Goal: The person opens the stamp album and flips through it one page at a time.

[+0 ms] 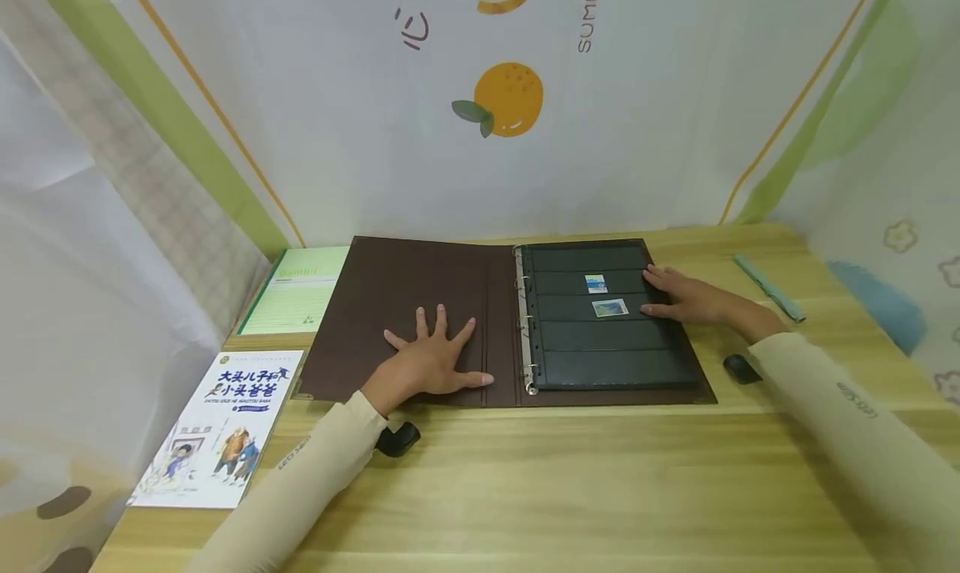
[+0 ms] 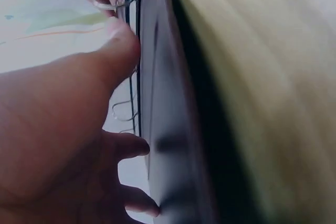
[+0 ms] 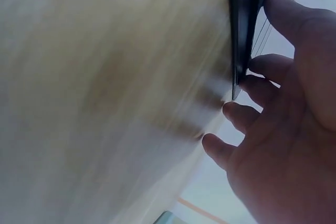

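A dark brown ring binder lies spread out, its metal rings between the inside cover and a stack of black pocket pages. Two small stamps sit in the top page: a blue and white stamp and, just below it, a green-blue stamp. My left hand rests on the inside cover with its fingers spread, the thumb toward the rings. At the right edge of the pages is my right hand; in the right wrist view its thumb lies on the page side and its fingers extend along the edge.
On the left, a pale green notebook lies partly under the binder cover, with an illustrated white book nearer me. A teal pen-like stick lies at the right. Fabric with printed oranges hangs behind the wooden table.
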